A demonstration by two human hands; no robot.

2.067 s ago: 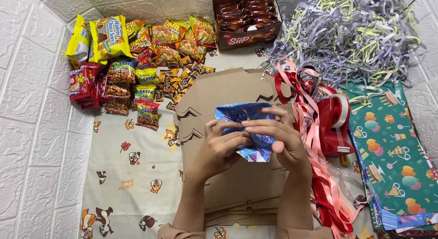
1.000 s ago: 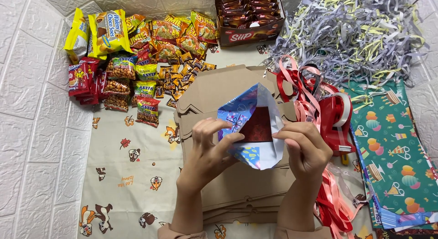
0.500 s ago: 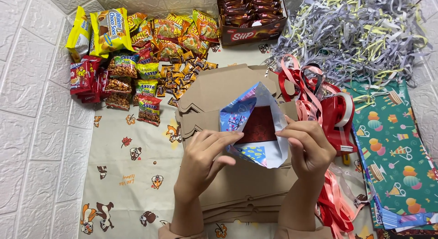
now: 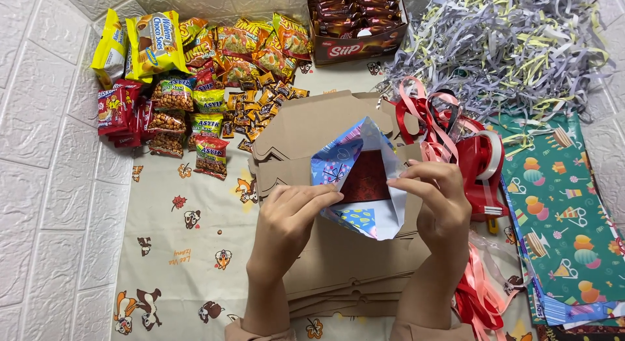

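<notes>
Head view, looking straight down on a cloth-covered surface printed with cartoon squirrels and leaves. Both hands pinch a half-folded sheet of blue patterned wrapping paper with a white underside, which sits above a stack of flat brown cardboard box blanks. The left hand grips the paper's lower left edge between thumb and fingers; the right hand holds the right flap between thumb and forefinger. Inside the opened paper lies a dark red rectangular item, only partly exposed, so its kind cannot be made out. The lower layers of the cardboard stack are hidden beneath the forearms.

Upper left: a heap of snack packets in yellow, red and orange wrappers. Top centre: an open brown carton of dark wrapped bars, its upper edge cut off by the frame. Upper right: a pile of shredded grey and yellow paper strips. Right of the hands: tangled pink and red ribbon partly covering a red tape dispenser, and green party-patterned wrapping sheets running off the right edge.
</notes>
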